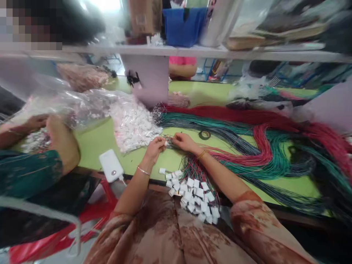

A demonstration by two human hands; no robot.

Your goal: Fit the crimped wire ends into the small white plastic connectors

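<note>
Head view. We observe the left hand (154,149) over the tabletop (95,145), thumb and forefinger closed on a small white connector (166,142). We note the right hand (184,142) just beside it, its fingers pinched together on thin wires (172,145) at the connector; we cannot tell how many strands they grip. The connector sits between the two hands, near the middle of the tabletop.

Left of the hands we record a clear plastic bag of loose white housings (133,124). Nearer us, a white power bank (111,166) with a cable lies at the front edge. Below the hands we see a heap of wired white connectors (196,196), spilling over that edge, their red, green and dark leads (194,167) running back onto the tabletop.

Behind and right of the right hand we log long wire bundles: red (228,114), green (198,122) and dark grey (233,138), with a second pink-red bundle (262,146) curving closer to us. A roll of black tape (204,135) lies just beyond the right hand.

At far left, a co-worker's bare arm (62,145) rests by a pile of small pieces (37,141). Above, a shelf (192,51) carries a blue bin (184,27).
</note>
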